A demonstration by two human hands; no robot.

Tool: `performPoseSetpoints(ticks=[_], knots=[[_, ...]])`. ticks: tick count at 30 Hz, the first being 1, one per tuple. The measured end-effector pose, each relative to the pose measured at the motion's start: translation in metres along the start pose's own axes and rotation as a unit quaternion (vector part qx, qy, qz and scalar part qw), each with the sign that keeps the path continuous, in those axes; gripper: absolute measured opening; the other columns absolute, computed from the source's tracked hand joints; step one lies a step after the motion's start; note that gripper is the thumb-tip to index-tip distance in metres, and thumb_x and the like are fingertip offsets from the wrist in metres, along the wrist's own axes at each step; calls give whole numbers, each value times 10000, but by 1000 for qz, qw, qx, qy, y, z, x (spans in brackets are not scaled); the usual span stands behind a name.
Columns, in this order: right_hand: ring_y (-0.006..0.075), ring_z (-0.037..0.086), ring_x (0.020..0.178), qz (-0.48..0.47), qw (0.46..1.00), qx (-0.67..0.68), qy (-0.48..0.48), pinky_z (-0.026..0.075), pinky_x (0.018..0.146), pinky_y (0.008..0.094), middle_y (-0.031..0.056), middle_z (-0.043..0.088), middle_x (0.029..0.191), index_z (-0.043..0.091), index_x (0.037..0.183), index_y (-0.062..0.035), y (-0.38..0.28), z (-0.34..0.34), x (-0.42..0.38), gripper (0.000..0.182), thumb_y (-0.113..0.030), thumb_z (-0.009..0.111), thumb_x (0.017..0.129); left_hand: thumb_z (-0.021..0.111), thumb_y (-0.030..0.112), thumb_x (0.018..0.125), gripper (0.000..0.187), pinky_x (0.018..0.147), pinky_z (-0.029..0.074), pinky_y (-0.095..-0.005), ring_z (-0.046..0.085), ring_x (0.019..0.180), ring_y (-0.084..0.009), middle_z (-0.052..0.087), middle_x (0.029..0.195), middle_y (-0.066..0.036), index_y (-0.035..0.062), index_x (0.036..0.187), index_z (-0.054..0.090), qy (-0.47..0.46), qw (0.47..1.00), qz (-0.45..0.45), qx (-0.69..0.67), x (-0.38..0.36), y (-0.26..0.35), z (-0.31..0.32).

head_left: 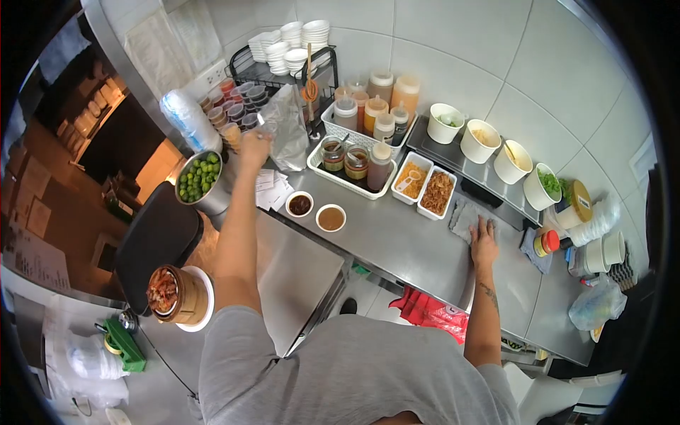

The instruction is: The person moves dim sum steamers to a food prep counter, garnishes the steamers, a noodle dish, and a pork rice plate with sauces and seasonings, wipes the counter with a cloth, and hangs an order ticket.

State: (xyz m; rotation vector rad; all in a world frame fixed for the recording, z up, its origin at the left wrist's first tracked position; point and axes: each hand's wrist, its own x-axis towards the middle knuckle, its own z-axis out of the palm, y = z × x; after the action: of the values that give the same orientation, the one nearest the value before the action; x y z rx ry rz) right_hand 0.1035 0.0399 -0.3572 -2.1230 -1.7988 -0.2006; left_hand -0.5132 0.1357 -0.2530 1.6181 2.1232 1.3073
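My left hand [256, 146] is stretched far forward with its fingers closed, at the left edge of a silver foil pouch [287, 131] and just in front of stacked lidded sauce cups [237, 110]. Whether it pinches the pouch or something small is hard to make out. A steel pot of green calamansi limes [199, 178] stands left of that forearm. On the counter at right, my right hand [484, 243] lies with fingers extended over the edge of a grey cloth [467, 218].
Two sauce bowls [331, 218] sit near the counter edge. Behind them are a white basket of jars and bottles [347, 183] and two tubs of toppings [436, 193]. White paper tubs [481, 141] line a raised shelf. A filled bamboo steamer [188, 297] stands at left.
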Motion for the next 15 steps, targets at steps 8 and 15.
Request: performPoseSetpoints(ticks=[8,15], knots=[[281,548,1055,39,999,-6,-25,501,747,407,58,398,1355,418,1289,-307,-12,-10,-2,456,-460,459,861,626,187,795,238,420,445,-237,568,509,-120,598,686,-63,-29,886,587,-74,984,-122,-103,13,33,-31],[283,564,1030,48,999,-14,-19,504,742,411,56,412,1344,433,1279,-309,-15,-13,-2,451,-476,450,860,623,213,794,297,620,477,-369,595,691,-323,601,748,-161,-41,936,563,63,986,111,112,5,19,-15]])
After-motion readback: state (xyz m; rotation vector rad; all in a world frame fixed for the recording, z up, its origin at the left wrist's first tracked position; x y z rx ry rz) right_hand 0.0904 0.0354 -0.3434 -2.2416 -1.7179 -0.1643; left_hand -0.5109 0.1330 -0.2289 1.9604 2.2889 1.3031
